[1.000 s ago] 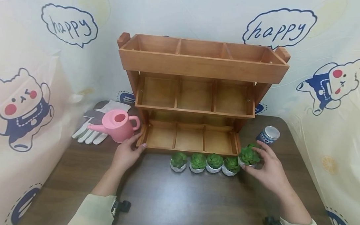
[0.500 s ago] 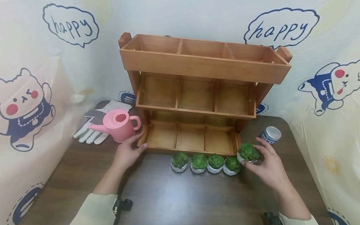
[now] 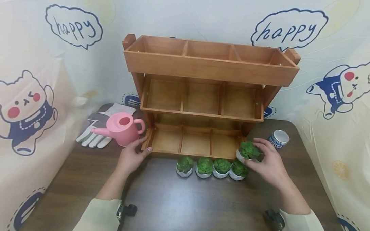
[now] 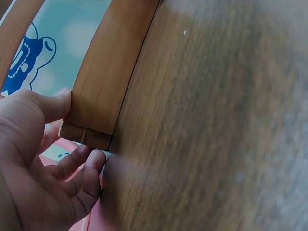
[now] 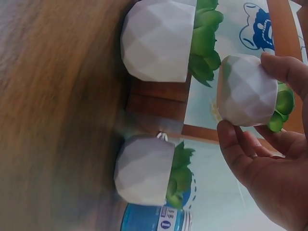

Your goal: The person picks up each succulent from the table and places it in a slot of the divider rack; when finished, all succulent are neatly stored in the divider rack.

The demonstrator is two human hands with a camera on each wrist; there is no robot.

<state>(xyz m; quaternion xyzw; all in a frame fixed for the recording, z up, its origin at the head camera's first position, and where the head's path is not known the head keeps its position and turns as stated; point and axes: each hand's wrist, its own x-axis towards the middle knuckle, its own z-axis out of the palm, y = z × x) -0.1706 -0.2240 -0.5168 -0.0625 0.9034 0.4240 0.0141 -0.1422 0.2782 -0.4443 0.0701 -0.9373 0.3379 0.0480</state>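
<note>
My right hand [image 3: 269, 162] holds a small potted succulent [image 3: 247, 150] between thumb and fingers, at the right front corner of the wooden planter stand [image 3: 211, 67]. In the right wrist view the held white faceted pot [image 5: 245, 91] is tilted and raised off the table. Several similar potted succulents [image 3: 204, 166] stand in a row before the stand's lowest tier. My left hand [image 3: 131, 157] grips the left end of that tier. The left wrist view shows its thumb [image 4: 60, 103] on the front board [image 4: 103, 72] and its curled fingers at the end.
A pink watering can [image 3: 121, 128] stands left of the stand, close to my left hand, with grey-white gloves [image 3: 94, 136] beneath and behind it. A blue jar with a pale lid [image 3: 279, 138] is right of the stand. A printed cloth backdrop surrounds the dark wooden table [image 3: 182, 203].
My right hand has moved left with the held succulent, from beside the jar to the lowest tier's right corner. The left hand has stayed in place.
</note>
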